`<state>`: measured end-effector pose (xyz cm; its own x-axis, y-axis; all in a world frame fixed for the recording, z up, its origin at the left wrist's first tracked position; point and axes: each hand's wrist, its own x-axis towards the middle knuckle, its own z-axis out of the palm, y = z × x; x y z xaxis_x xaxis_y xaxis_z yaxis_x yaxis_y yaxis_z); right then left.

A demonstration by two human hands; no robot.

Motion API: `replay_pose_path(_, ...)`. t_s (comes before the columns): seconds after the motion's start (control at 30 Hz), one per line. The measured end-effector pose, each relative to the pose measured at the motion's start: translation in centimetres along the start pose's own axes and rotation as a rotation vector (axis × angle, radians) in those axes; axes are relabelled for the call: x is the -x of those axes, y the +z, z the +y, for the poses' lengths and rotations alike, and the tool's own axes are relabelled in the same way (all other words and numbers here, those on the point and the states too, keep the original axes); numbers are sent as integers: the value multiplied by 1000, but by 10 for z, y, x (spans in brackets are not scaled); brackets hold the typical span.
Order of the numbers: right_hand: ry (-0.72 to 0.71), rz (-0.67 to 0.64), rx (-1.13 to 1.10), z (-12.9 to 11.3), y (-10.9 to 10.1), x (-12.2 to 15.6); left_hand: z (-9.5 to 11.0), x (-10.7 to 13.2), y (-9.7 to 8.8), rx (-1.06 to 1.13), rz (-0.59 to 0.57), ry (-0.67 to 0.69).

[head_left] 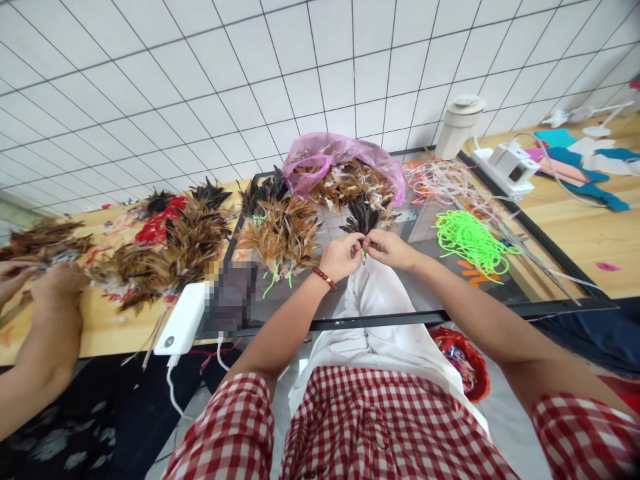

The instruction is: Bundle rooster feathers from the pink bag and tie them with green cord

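Head view: pinching the base of the dark feather bundle with left hand and right hand, fingertips closed narrow, over the black-framed table, just in front of the pink bag. Best to keep it gathered tight, holding steady with one pinch while working the green bit with the other; exact hold there too small to tell.

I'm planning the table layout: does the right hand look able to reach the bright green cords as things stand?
Probably yes: the green cords lie uncovered to the right of the right hand, with nothing visible standing between. That hand is busy at the base of the black feathers, though.
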<state>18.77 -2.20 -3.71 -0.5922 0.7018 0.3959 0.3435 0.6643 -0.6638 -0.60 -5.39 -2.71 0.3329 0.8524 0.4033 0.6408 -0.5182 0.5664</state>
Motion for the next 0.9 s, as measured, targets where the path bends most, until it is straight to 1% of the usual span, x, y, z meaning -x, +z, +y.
replay_pose_path(0.13,-25,-9,68,2,1,-1,0,-1,-1,58,-23,-34)
replay_pose_path(0.23,-19,37,19,2,2,1,1,-2,0,91,-31,-68)
replay_pose_path(0.3,-5,69,-24,1,2,3,1,-3,1,149,-13,-109)
replay_pose_path(0.37,20,86,-40,-2,2,5,1,-5,4,258,35,-175)
replay_pose_path(0.5,40,91,-36,-7,1,5,1,-11,6,579,135,-336)
replay_pose_path(0.57,32,74,-48,-8,0,5,1,-13,5,716,143,-406)
replay_pose_path(0.63,41,75,-70,-7,-1,4,1,-13,4,806,141,-461)
replay_pose_path(0.7,83,101,-96,-6,-2,3,-1,-12,3,856,147,-504)
replay_pose_path(0.8,163,138,-137,-4,-1,4,-6,-12,2,870,173,-547)
replay_pose_path(0.9,143,118,-148,-5,-1,6,-9,-13,2,846,181,-556)
